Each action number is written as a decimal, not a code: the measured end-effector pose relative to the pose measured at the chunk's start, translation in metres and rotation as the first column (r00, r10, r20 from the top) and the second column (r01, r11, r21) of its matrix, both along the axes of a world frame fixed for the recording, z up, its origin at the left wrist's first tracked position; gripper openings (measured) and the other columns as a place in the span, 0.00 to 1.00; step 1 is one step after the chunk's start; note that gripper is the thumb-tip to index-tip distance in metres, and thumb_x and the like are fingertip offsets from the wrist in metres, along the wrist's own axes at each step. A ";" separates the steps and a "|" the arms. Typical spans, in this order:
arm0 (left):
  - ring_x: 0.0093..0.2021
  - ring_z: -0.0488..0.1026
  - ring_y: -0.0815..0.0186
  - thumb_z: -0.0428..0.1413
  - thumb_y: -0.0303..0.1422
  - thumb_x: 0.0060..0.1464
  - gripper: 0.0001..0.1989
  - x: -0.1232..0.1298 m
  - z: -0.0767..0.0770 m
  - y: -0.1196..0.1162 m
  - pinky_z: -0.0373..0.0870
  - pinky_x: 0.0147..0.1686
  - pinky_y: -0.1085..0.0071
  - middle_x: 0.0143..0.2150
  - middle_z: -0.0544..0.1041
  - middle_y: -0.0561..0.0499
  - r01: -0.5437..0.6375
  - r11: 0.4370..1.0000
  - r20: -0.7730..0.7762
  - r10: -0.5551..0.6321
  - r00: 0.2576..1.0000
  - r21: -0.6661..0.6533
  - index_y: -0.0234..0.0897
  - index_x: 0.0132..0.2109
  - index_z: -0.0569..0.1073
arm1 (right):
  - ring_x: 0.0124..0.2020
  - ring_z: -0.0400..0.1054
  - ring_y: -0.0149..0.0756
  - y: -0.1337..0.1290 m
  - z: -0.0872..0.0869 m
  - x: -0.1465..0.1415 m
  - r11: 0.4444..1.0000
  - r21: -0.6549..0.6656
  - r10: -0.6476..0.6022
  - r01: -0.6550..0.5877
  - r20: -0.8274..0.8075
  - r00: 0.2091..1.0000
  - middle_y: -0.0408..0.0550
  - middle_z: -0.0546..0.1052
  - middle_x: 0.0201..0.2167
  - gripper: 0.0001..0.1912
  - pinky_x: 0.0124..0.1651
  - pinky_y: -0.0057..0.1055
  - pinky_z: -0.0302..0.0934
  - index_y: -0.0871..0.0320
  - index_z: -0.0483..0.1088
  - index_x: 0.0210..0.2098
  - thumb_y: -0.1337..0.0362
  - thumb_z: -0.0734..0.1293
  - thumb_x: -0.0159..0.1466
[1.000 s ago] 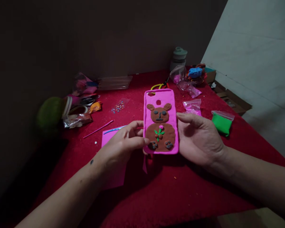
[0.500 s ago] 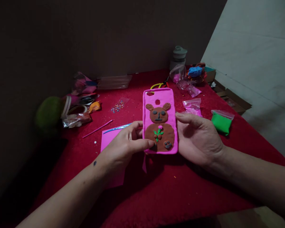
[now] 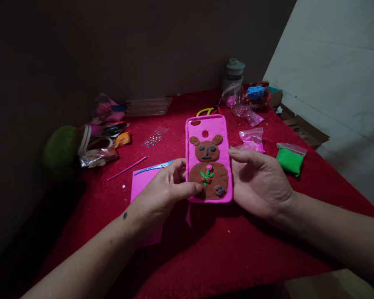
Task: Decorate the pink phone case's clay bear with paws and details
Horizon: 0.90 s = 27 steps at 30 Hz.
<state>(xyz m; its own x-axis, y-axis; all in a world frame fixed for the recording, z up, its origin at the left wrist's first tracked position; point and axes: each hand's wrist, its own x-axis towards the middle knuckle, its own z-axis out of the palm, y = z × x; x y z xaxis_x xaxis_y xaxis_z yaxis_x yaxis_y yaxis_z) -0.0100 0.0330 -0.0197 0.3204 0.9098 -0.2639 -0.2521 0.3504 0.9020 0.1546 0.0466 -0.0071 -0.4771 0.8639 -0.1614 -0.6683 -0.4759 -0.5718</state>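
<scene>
A pink phone case is held up over the red cloth, its decorated back toward me. On it sits a brown clay bear with grey eyes, nose and mouth, a grey paw print, and a small pink flower with green leaves. My left hand grips the lower left of the case, thumb on the bear's foot and fingers behind. Along the right edge, my right hand supports the case, its thumb by the rim and its other fingers partly hidden behind. Beneath my left hand lies a pink sheet with a blue tool on it.
A pink stick and a packet of gems lie left. Yellow-handled scissors are behind the case. Rightward are a green clay bag, pink clay bags and a bottle. A green round object stands far left.
Almost nothing differs. The case and both hands keep the same hold, and the whole view has shifted very slightly.
</scene>
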 end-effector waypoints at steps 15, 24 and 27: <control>0.47 0.77 0.54 0.65 0.24 0.43 0.25 0.005 0.008 -0.006 0.72 0.48 0.61 0.48 0.78 0.43 0.003 0.999 -0.095 -0.007 0.995 -0.045 0.35 0.49 0.68 | 0.50 0.70 0.46 0.002 -0.002 0.000 1.000 -0.023 0.008 -0.009 -0.071 0.997 0.51 0.78 0.43 0.24 0.60 0.53 0.56 0.58 0.68 0.55 0.68 0.59 0.59; 0.38 0.76 0.59 0.63 0.25 0.45 0.23 -0.010 0.010 -0.004 0.72 0.38 0.65 0.40 0.78 0.45 0.131 0.991 -0.090 -0.134 0.987 -0.034 0.34 0.49 0.69 | 0.48 0.70 0.48 0.003 0.003 0.000 0.998 -0.060 -0.020 0.019 -0.012 1.000 0.53 0.78 0.40 0.22 0.59 0.56 0.56 0.59 0.70 0.51 0.66 0.56 0.59; 0.39 0.76 0.60 0.62 0.23 0.44 0.22 -0.011 0.009 -0.003 0.72 0.39 0.66 0.43 0.78 0.44 0.159 0.987 -0.080 -0.160 0.984 -0.019 0.35 0.48 0.69 | 0.48 0.70 0.47 0.003 0.002 0.001 0.999 -0.046 -0.026 0.025 -0.025 0.999 0.52 0.78 0.41 0.21 0.59 0.56 0.55 0.59 0.70 0.50 0.65 0.56 0.59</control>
<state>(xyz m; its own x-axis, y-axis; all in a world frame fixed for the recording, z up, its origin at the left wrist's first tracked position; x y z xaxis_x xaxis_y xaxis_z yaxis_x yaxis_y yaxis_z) -0.0215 0.0296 -0.0107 0.4385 0.8450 -0.3060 -0.1187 0.3919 0.9123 0.1554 0.0492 -0.0049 -0.4594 0.8679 -0.1888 -0.6945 -0.4836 -0.5327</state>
